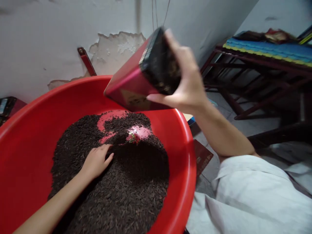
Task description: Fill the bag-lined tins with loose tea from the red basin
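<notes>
A large red plastic basin (184, 130) holds a heap of dark, dry loose tea leaves (117, 195). My left hand (97, 161) rests on the leaves near the middle, thumb apart from the fingers, holding nothing that I can see. Above the basin's far right rim, my right hand (188, 74) is closed around a red rectangular tin (131, 78). My fingers and thumb clasp its black end, while the tin tilts down to the left; its lower end faces away from me. Past my left fingertips, a pinkish printed patch of the basin's floor (143, 131) shows through the leaves.
Behind the basin rises a white wall (60, 29) with peeling paint. A dark wooden rack (243, 65) with blue and yellow mats (268, 48) stands at right. A dark red box (202, 157) lies on the floor beside the basin. Another tin (11, 107) is at far left.
</notes>
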`<state>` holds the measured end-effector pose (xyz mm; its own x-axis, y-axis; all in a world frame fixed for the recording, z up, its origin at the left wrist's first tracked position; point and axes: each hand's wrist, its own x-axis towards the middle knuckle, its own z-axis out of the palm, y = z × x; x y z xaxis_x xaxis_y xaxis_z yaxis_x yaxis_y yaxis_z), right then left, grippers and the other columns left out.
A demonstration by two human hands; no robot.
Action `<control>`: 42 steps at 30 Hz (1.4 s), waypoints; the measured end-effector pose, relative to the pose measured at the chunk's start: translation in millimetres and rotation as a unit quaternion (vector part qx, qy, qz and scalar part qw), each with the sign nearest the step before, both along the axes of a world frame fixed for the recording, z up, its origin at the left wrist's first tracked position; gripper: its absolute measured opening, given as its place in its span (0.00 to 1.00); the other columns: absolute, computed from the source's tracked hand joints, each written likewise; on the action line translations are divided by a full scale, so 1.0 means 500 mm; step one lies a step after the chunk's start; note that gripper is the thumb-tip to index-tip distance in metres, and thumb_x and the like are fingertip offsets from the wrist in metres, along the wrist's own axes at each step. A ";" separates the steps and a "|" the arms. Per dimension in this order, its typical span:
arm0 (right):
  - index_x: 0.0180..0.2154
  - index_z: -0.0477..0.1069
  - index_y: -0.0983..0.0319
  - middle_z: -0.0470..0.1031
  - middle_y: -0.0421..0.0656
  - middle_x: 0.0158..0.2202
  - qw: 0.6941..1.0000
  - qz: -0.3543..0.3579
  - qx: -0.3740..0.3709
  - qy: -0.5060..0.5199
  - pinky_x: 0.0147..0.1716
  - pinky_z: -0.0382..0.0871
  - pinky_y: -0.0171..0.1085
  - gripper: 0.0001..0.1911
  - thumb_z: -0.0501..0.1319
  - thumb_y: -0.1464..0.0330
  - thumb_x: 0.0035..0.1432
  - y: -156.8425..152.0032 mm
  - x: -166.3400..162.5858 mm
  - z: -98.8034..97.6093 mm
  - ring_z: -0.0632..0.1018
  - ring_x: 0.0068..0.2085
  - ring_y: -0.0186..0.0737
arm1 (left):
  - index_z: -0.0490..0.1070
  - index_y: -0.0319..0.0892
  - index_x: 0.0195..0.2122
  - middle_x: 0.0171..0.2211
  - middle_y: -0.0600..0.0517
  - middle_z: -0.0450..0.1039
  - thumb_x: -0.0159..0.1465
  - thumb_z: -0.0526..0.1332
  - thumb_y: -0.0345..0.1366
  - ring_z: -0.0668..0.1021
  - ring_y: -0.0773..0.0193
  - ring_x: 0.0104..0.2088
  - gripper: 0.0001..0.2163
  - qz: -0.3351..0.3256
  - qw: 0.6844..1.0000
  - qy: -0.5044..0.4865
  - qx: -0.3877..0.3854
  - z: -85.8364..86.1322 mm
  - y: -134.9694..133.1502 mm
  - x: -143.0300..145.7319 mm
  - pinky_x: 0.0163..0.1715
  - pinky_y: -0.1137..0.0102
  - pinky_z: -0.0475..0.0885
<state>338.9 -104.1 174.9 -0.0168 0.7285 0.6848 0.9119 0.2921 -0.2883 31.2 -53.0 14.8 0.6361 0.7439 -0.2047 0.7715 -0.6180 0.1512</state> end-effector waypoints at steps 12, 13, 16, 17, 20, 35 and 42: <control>0.66 0.45 0.64 0.54 0.58 0.58 0.897 -0.417 -0.146 -0.020 0.52 0.55 0.59 0.53 0.67 0.57 0.44 -0.056 0.294 -0.154 0.60 0.56 0.61 | 0.73 0.39 0.41 0.40 0.43 0.79 0.61 0.47 0.50 0.81 0.50 0.40 0.23 0.034 0.998 -0.053 -0.020 0.038 0.025 0.004 0.44 0.59 0.74; 0.66 0.45 0.64 0.54 0.58 0.59 0.894 -0.417 -0.162 -0.019 0.52 0.54 0.59 0.52 0.67 0.57 0.44 -0.048 0.309 -0.181 0.60 0.56 0.60 | 0.73 0.40 0.41 0.40 0.43 0.80 0.61 0.47 0.50 0.81 0.50 0.40 0.22 0.028 0.998 -0.060 -0.013 0.049 0.020 0.014 0.43 0.59 0.74; 0.66 0.48 0.64 0.55 0.58 0.58 0.885 -0.416 -0.209 0.009 0.52 0.53 0.56 0.52 0.68 0.59 0.44 -0.027 0.338 -0.246 0.60 0.57 0.60 | 0.74 0.41 0.39 0.39 0.44 0.80 0.62 0.48 0.50 0.81 0.50 0.39 0.21 -0.015 0.996 -0.086 0.019 0.093 -0.004 0.063 0.43 0.58 0.74; 0.66 0.48 0.64 0.56 0.58 0.57 0.881 -0.417 -0.222 0.023 0.53 0.54 0.55 0.53 0.69 0.59 0.43 -0.023 0.343 -0.259 0.60 0.57 0.61 | 0.74 0.41 0.39 0.38 0.45 0.80 0.63 0.48 0.49 0.80 0.51 0.39 0.20 -0.039 0.994 -0.099 0.032 0.111 -0.014 0.085 0.43 0.58 0.74; 0.66 0.48 0.63 0.57 0.58 0.57 0.878 -0.407 -0.245 0.054 0.53 0.54 0.55 0.54 0.70 0.59 0.41 -0.012 0.342 -0.280 0.61 0.57 0.62 | 0.73 0.40 0.39 0.37 0.46 0.79 0.66 0.49 0.42 0.80 0.57 0.38 0.15 -0.147 0.975 -0.151 0.076 0.164 -0.039 0.178 0.40 0.63 0.74; 0.65 0.47 0.72 0.57 0.61 0.62 0.945 -0.178 -0.254 0.100 0.61 0.54 0.51 0.44 0.59 0.61 0.51 0.042 0.397 -0.291 0.61 0.62 0.58 | 0.33 0.27 0.67 0.67 0.31 0.44 0.64 0.60 0.36 0.52 0.48 0.68 0.40 -0.202 0.979 -0.003 0.008 0.128 -0.002 0.765 0.64 0.58 0.54; 0.65 0.38 0.67 0.46 0.59 0.67 0.904 -0.218 -0.034 0.366 0.64 0.51 0.52 0.52 0.57 0.46 0.51 -0.026 0.399 -0.497 0.52 0.68 0.52 | 0.55 0.27 0.61 0.62 0.34 0.56 0.58 0.63 0.30 0.63 0.47 0.61 0.31 -0.198 0.979 -0.005 0.046 0.141 -0.005 0.807 0.59 0.63 0.62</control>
<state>538.3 -117.2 -73.8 0.7210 0.5976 0.3507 0.4946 -0.0894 -0.8645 435.0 -55.6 85.1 0.8802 0.4531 -0.1413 0.4670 -0.8800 0.0872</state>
